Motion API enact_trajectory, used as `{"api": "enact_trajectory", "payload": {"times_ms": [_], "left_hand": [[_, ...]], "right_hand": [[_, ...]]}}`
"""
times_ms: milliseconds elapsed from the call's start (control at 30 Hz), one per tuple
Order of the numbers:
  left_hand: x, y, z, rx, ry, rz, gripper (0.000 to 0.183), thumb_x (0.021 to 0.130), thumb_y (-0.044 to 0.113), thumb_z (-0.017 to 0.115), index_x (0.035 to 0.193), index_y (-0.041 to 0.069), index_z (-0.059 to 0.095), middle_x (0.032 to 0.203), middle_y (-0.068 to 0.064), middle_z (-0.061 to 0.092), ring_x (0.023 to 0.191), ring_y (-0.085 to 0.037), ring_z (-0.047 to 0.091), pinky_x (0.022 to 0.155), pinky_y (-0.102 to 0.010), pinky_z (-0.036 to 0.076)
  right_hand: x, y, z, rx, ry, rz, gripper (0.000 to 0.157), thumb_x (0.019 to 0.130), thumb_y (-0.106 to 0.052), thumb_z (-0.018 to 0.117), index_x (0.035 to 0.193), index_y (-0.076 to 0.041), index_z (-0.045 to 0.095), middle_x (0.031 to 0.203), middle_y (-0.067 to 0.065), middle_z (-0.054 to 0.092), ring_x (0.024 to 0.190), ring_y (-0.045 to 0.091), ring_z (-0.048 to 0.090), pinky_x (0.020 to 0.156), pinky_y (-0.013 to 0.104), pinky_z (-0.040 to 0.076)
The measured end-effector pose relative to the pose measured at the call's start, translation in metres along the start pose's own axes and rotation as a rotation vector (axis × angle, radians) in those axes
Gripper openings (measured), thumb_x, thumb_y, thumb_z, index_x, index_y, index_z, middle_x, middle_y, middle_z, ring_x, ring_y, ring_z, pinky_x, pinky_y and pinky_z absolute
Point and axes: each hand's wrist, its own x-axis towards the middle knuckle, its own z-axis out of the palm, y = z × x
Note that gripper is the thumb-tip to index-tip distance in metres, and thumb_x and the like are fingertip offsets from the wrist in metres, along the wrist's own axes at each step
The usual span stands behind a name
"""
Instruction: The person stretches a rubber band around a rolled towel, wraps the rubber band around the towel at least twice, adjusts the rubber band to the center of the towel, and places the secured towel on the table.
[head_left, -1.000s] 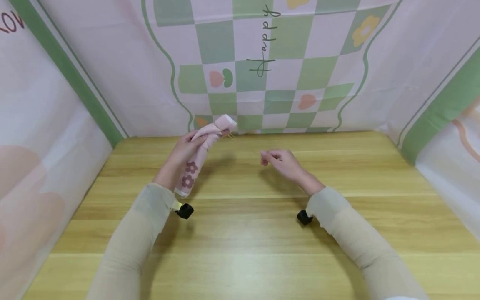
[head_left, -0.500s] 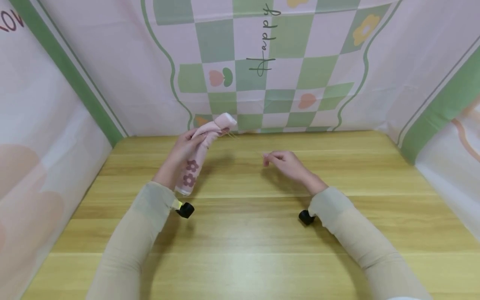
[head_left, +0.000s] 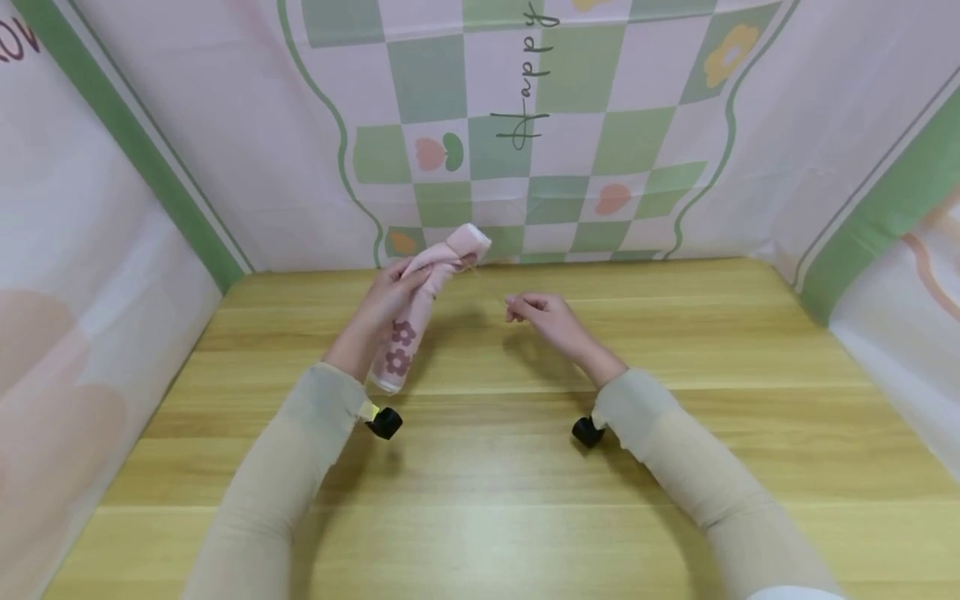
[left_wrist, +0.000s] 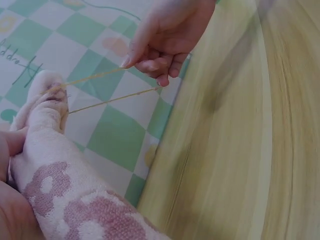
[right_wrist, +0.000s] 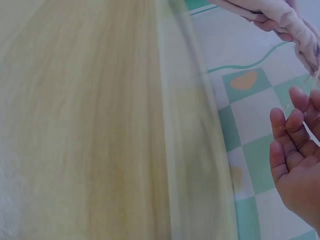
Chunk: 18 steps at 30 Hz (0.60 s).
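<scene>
A pink towel (head_left: 422,310) with darker flower patterns is rolled into a long, narrow bundle and held slanting over the table. My left hand (head_left: 384,302) grips it around the middle. Near its upper end a thin yellowish rubber band (left_wrist: 95,76) goes round the roll, and the towel bends there. Two stretched strands run from the towel to my right hand (head_left: 553,320), which holds the loop with the thumb on one strand and a fingertip on the other. In the right wrist view the fingers (right_wrist: 295,120) are curled, and the band is barely visible.
The wooden table (head_left: 480,467) spreads below both hands. Behind it hangs a green-and-white checked cloth (head_left: 498,142), with pale cloth (head_left: 82,250) at the sides. Small black cameras (head_left: 385,423) sit at both wrists.
My right hand has come left, closer to the towel, after a slight drift right. My left hand and the towel have shifted a little to the right. Both grips look the same.
</scene>
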Motion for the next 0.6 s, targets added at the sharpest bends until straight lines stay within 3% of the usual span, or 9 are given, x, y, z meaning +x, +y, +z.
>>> {"api": "enact_trajectory", "payload": {"times_ms": [267,467,600], "left_hand": [[-0.001,-0.001,0.003,0.019,-0.078,0.041,0.041,0.107,0.022,0.056,0.139,-0.004,0.054,0.108,-0.009,0.063,0.079,-0.010,0.060,0.072,-0.020,0.051],[-0.002,0.002,0.008,0.040,-0.104,0.028,0.046,0.104,0.029,0.061,0.139,-0.002,0.056,0.106,-0.009,0.063,0.080,-0.011,0.060,0.070,-0.020,0.051],[-0.003,0.004,0.009,0.122,-0.117,0.031,0.053,0.099,0.039,0.068,0.137,0.003,0.059,0.114,-0.011,0.064,0.089,-0.016,0.061,0.076,-0.024,0.053]], "right_hand": [[0.002,-0.004,0.010,0.033,0.020,-0.008,0.038,0.109,-0.019,0.051,0.107,0.015,0.067,0.105,0.020,0.071,0.101,0.024,0.064,0.101,0.049,0.049],[0.002,-0.006,0.017,0.052,0.026,-0.020,0.035,0.109,-0.016,0.052,0.115,0.015,0.066,0.113,0.032,0.067,0.101,0.026,0.065,0.102,0.051,0.048],[0.000,-0.009,0.022,0.040,0.036,-0.063,0.030,0.108,-0.014,0.053,0.118,0.011,0.067,0.112,0.027,0.068,0.103,0.032,0.064,0.101,0.054,0.048]]}}
